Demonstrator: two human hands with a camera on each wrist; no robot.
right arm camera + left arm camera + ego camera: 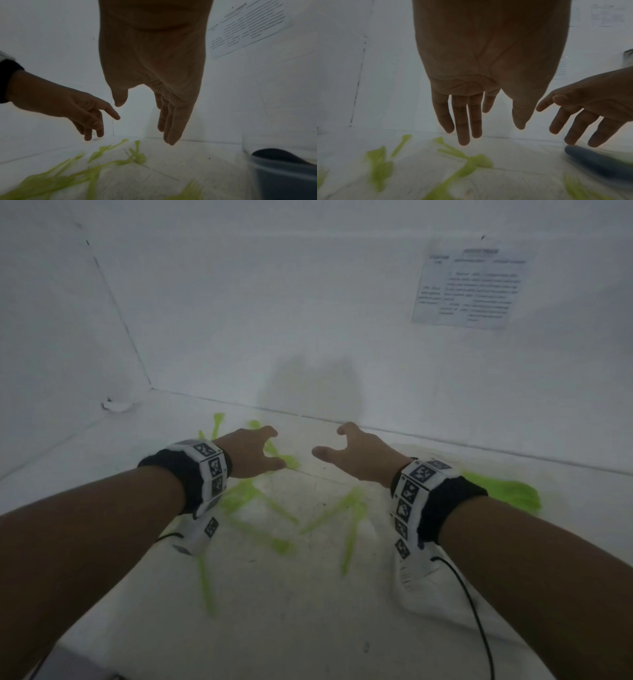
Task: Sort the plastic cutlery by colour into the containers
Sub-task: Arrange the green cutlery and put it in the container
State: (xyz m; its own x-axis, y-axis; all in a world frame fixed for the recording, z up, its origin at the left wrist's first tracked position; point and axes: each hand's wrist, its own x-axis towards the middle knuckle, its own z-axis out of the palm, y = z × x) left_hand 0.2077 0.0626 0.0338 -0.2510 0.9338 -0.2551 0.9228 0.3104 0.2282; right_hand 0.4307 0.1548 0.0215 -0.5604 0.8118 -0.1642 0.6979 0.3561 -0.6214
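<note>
Blurred green cutlery [260, 501]; wall sheet [472, 282] unreadable.

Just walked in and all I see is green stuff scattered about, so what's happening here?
A person is reaching over green plastic cutlery strewn on a white surface. The left hand and right hand hover above it with fingers spread, holding nothing. A dark container stands to the right. Nothing has been picked up yet.

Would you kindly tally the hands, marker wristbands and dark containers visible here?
Hands: 2, left hand and right hand
Wristbands: 2
Dark container: 1
Total: 5
</note>
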